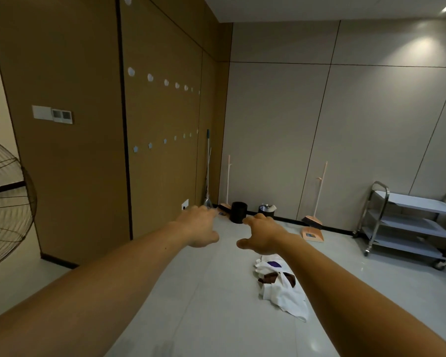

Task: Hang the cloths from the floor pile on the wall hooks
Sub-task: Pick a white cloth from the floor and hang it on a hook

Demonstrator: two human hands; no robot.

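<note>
Left hand (pixel 198 228), right hand (pixel 262 235) empty, fingers relaxed; right forearm overlaps cloth pile (pixel 283 292); fan (pixel 5 202) cropped.

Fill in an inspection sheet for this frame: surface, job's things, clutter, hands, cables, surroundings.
Surface: pale glossy floor.
Job's things: cloth pile lies on the floor, mostly white with brown and purple pieces; two rows of wall hooks on the brown wall, none in view holding a cloth.
Clutter: black bin, smaller bin and broom with dustpan along the far wall.
Hands: left hand and right hand are both stretched forward, fingers relaxed, holding nothing.
Cables: nothing seen.
Surroundings: steel cart at right, fan at left, switch panel on the wall.
</note>
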